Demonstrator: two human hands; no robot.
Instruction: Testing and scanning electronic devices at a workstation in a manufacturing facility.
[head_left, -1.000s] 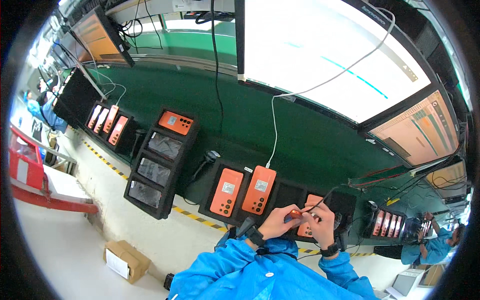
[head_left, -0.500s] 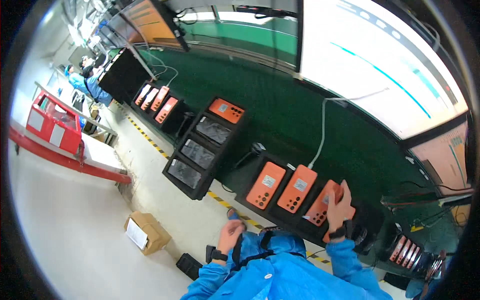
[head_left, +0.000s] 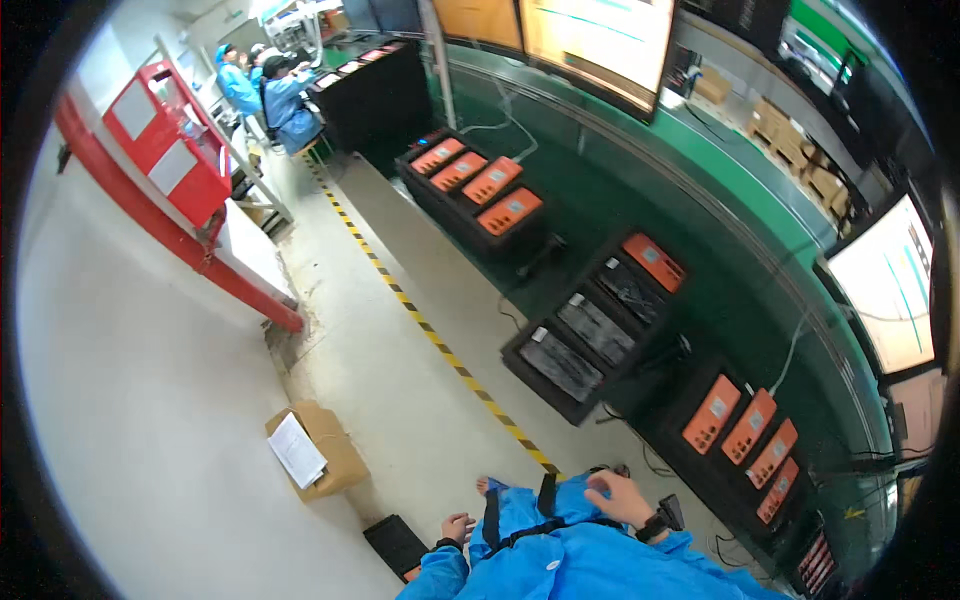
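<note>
My left hand hangs at my side with loosely bent fingers and nothing visible in it. In front of my blue smock my right hand is held loosely open, fingers slightly curled, touching no phone. Nearest to it on the right, a black tray holds several orange phones, camera side up; a white cable runs to one of them. Another black tray farther ahead carries one orange phone and three dark, film-covered phones.
Beyond, a third black tray holds more orange phones on the green bench. Monitors line the bench. Left are a red cabinet, a cardboard box and a striped floor line. Co-workers in blue are far ahead.
My right hand has left the phone in the nearest tray and moved to the front of my body. The view has turned left, so the trays appear farther right.
</note>
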